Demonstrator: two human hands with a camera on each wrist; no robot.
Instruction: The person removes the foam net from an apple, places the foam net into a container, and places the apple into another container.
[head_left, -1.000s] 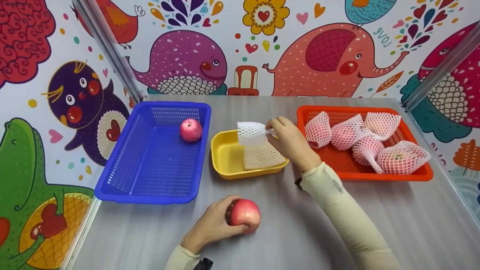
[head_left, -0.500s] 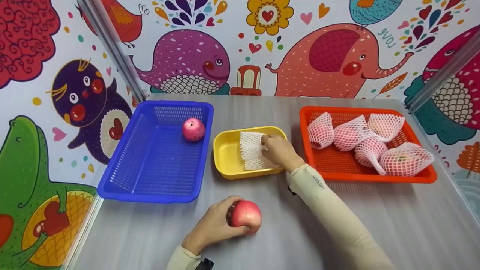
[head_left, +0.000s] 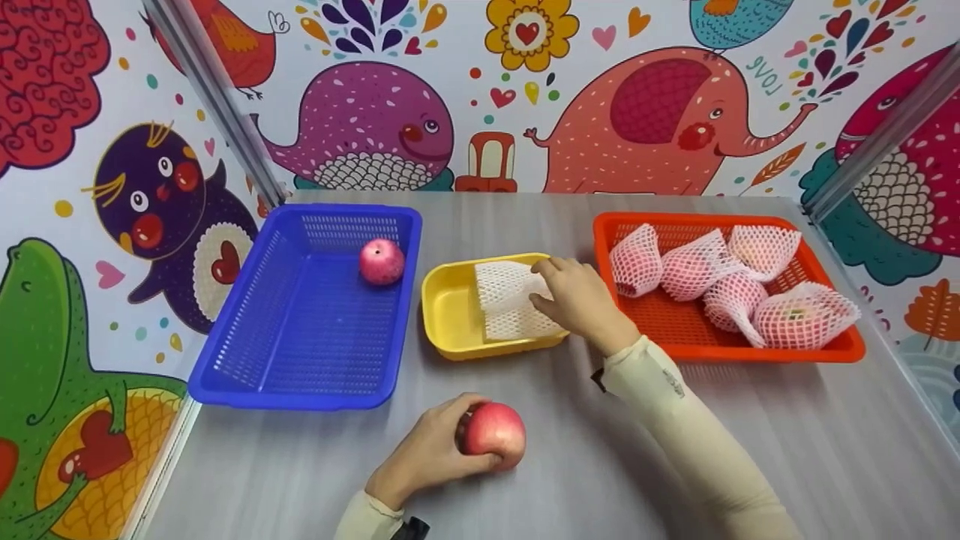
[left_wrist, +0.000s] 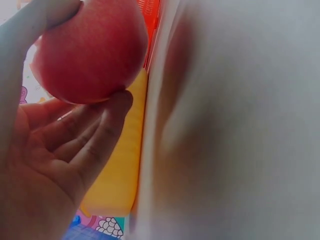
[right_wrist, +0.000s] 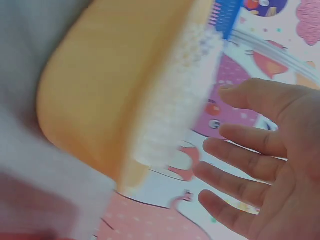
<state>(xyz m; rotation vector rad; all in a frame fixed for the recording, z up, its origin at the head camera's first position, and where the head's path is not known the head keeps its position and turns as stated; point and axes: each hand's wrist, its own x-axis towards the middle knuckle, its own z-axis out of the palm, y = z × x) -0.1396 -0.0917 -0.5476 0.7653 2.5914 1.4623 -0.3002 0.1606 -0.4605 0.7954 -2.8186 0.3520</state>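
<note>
Bright head view, soft shadows, wrist views part-blurred

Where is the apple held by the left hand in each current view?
Head: apple in the lower middle, in the left hand.
Left wrist: apple at upper left.
Right wrist: not in it.
Shared landmark: the yellow tray, near centre in head, left of centre in left wrist, upper left in right wrist.

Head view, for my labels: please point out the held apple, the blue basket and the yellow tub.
Held apple (head_left: 498, 433): head view, middle of its red side.
Blue basket (head_left: 322, 322): head view, bare floor.
Yellow tub (head_left: 457, 309): head view, bare floor.
</note>
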